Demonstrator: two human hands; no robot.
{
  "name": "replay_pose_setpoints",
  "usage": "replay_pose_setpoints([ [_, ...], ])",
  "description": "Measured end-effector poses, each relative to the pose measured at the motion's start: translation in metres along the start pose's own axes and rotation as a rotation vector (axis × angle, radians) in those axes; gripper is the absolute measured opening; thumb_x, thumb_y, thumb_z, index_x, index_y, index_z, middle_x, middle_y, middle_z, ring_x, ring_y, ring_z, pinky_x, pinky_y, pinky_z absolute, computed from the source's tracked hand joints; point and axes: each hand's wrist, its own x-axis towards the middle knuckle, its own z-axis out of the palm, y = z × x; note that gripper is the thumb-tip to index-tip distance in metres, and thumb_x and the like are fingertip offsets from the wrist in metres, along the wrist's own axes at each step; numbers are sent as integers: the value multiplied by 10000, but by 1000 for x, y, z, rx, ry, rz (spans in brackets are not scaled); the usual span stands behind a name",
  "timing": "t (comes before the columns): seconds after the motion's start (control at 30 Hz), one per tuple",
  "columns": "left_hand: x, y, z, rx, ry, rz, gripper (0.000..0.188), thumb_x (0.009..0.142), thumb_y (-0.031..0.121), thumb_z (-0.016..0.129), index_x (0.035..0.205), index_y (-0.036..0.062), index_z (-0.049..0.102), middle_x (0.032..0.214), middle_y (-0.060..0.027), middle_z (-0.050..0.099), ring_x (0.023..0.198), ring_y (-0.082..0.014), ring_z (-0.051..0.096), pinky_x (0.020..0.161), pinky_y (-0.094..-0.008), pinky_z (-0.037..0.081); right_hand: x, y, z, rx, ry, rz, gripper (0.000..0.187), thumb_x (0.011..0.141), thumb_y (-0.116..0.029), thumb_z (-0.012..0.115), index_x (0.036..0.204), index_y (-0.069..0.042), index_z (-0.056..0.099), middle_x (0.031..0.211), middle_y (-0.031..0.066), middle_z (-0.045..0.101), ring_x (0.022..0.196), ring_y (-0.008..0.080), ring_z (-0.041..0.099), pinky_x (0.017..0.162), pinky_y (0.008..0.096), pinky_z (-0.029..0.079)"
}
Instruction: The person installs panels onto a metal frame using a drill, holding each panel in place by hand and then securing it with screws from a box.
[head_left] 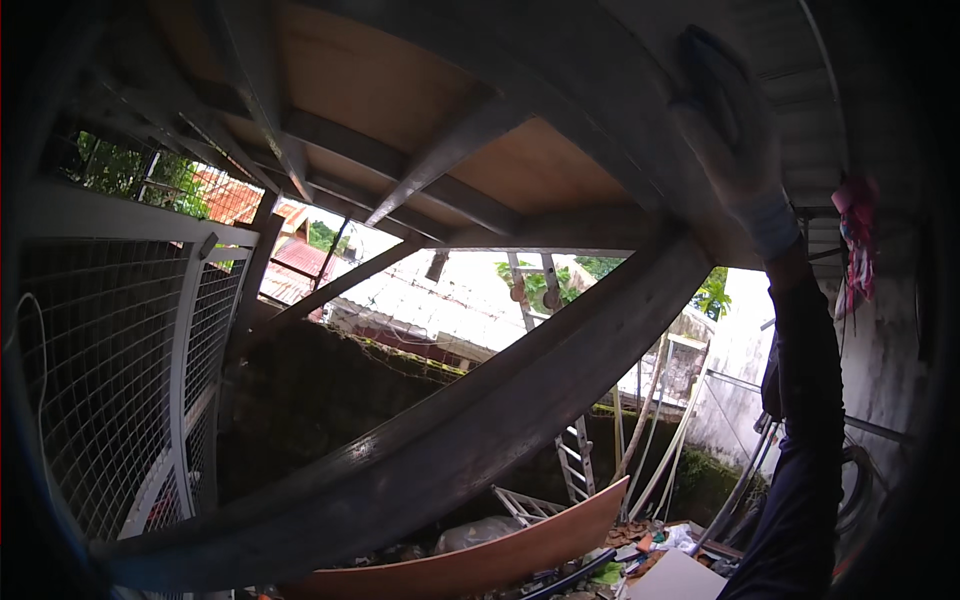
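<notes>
The left of two fisheye cameras worn on the person's head looked out roughly level from beneath an overhead frame (570, 90), wide enough to catch its underside above and littered ground (650, 550) below. Past the frame's far edge, the view reached rooftops (385, 315) well away. A long grey beam (500, 420) crossed close before the lens, bowed by it, as did a mesh panel (110, 340) at left. The raised right hand (735, 150) was near, by the frame's right edge.

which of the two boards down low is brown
The long board at bottom centre, slanting up rightward; the other board, right of it, is pale.
</notes>
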Motion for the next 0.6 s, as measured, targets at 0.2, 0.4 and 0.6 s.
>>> replay_pose_setpoints([
  [0.2, -3, 9, 8, -9, 9, -8, 265, 1096, 234, 596, 1260, 64, 716, 1071, -86, 737, 975, -187, 682, 851, -329, 554, 85, -29, -11, -197, -225, -317, 368, 949, -172, 759, 1269, -13, 670, 1390, 193, 654, 1247, 334, 659, 1068, 433, 503],
  [0.4, -11, 16, 7, -20, -12, -4, 263, 1096, 234, 596, 1258, 66, 718, 1066, -84, 736, 970, -183, 681, 846, -327, 554, 122, 1, -4, 303, -419, -266, 371, 886, -185, 821, 1193, -29, 682, 1264, 169, 663, 1203, 330, 640, 1034, 420, 495],
  [0.6, -21, 23, 9, -49, -39, 2, 262, 1096, 234, 596, 1257, 67, 719, 1062, -82, 736, 965, -180, 681, 841, -325, 555, 172, -8, -9, 239, -677, -386, 311, 860, -203, 817, 1079, -43, 664, 1131, 137, 613, 1041, 320, 620, 931, 420, 493],
])
